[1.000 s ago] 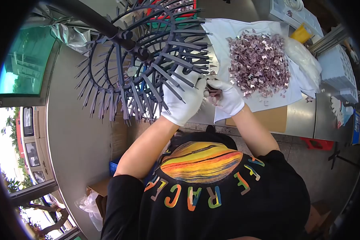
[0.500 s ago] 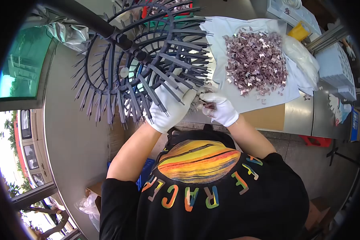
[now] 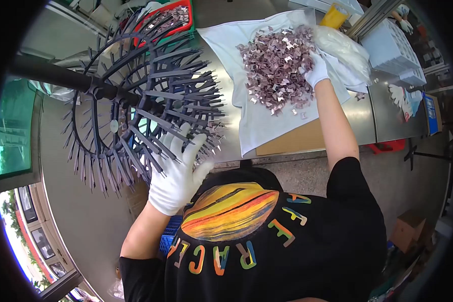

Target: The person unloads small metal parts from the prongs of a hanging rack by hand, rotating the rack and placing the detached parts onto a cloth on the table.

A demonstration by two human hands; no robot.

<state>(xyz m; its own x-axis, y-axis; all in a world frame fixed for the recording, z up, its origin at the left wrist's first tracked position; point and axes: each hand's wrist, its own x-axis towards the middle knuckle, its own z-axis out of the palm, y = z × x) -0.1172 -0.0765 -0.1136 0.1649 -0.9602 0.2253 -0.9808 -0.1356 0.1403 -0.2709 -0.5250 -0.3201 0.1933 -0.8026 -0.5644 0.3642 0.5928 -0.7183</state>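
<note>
A dark rack (image 3: 151, 95) of rings with many flat prongs fills the left side, on a thick dark bar. My left hand (image 3: 178, 173), in a white glove, is at its lower right with fingers spread among the prongs and thumb apart. Small shiny pieces sit on prong tips beside it. My right hand (image 3: 316, 70), also gloved, reaches to the right edge of a pile of small bent metal pieces (image 3: 279, 68). Its fingers are bent against the pieces; the fingertips are partly hidden. The pile lies on a white cloth (image 3: 254, 126).
Behind the rack stands a red tray (image 3: 190, 15) holding similar pieces. A clear plastic bag (image 3: 342, 48) and a yellow container (image 3: 333, 17) lie beyond the pile. Pale stacked trays (image 3: 390, 48) and loose white gloves (image 3: 400, 98) are at right. Another person's gloved hand (image 3: 405, 25) shows farther off.
My hands were together at the rack's lower right edge. My right hand has moved right to the pile; my left has opened near the prongs. The camera view has shifted.
</note>
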